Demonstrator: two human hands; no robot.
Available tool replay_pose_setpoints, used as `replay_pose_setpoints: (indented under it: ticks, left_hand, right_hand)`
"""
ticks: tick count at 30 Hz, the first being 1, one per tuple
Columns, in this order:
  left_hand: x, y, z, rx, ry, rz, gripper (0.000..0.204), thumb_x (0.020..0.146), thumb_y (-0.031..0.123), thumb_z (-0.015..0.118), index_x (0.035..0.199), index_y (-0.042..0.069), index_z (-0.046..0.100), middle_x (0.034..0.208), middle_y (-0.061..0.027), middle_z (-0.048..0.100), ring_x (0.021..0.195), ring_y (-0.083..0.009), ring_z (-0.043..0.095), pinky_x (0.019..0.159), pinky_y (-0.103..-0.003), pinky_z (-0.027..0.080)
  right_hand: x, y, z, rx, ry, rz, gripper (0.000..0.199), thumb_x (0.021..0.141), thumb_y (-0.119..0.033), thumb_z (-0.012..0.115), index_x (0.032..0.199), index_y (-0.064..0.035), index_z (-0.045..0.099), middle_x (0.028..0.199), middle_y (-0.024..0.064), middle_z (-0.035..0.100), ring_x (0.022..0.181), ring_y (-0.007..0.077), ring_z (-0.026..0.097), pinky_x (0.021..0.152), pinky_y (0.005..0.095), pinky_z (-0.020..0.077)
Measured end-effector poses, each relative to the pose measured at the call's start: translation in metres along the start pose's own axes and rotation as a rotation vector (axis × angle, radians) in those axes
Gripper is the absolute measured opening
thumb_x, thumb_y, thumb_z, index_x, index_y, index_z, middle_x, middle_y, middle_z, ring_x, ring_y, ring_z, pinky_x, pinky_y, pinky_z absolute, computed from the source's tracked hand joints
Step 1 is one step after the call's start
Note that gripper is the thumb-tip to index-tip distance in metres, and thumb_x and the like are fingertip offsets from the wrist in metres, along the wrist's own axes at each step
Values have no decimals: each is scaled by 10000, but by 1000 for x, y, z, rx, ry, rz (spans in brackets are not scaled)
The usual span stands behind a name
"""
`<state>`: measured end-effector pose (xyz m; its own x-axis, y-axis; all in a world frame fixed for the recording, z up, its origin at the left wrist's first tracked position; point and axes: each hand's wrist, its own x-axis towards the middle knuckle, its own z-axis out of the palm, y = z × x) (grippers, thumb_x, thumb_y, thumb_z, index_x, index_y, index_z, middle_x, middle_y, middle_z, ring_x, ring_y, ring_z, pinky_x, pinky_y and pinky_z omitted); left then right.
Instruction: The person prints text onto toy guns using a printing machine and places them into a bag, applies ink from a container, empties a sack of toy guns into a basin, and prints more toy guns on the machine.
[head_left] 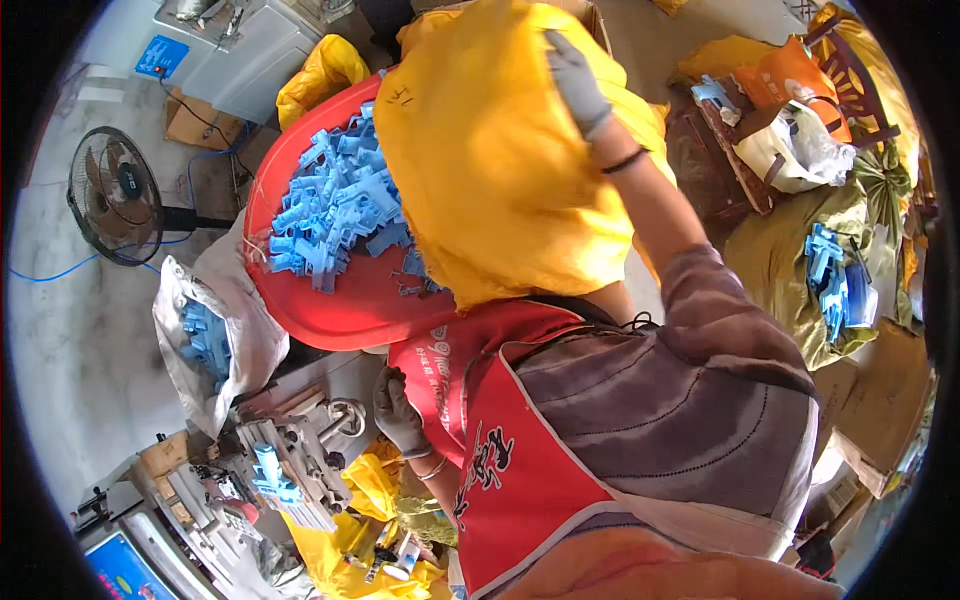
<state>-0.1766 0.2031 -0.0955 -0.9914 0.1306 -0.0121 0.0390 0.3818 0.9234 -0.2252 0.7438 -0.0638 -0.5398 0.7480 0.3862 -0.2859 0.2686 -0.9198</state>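
A large, full yellow sack (490,150) stands over the right part of a red plastic tub (320,315). My right hand (578,82), in a grey glove, lies against the sack's upper right side with its fingers stretched out. Light-blue plastic toy-pistol pieces (340,195) are heaped in the tub, partly hidden behind the sack. Beside my red apron (500,450), my left hand (400,415), in a dark-soiled glove, is held low with loosely bent fingers. Nothing shows in it. It is just below the tub's near rim and to the right of a metal machine (300,460).
At the left stand a black fan (118,195) and a white sack (185,340) holding more blue pieces. Behind the tub is a grey cabinet (260,60). To the right are a wooden stool (735,160), an olive sack (780,250) and a cardboard box (880,400).
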Motion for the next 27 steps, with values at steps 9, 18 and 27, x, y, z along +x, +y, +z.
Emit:
replay_pose_setpoints:
  ticks: [9,18,27]
  left_hand:
    - [41,27,37,-34,-108,69,293,938,144,555,1177,-22,592,1071,-112,658,943,-202,622,866,-332,491]
    - [109,148,131,63,-153,614,800,763,301,748,1392,8,350,1372,-171,450,1224,-324,469,994,-410,412]
    - [100,157,152,317,-244,720,438,701,-15,623,1133,55,628,1072,-133,659,1053,-302,609,919,-390,478]
  right_hand:
    - [-35,-103,110,3,-228,-280,170,825,-243,605,901,-94,574,775,141,596,711,343,596,621,382,485]
    - [-114,-93,125,-366,-720,-563,91,804,-253,572,779,-166,564,652,69,583,600,276,611,533,409,475]
    - [-125,-98,76,-482,-1040,-755,217,833,-288,568,962,-119,608,870,139,638,796,283,652,678,443,510]
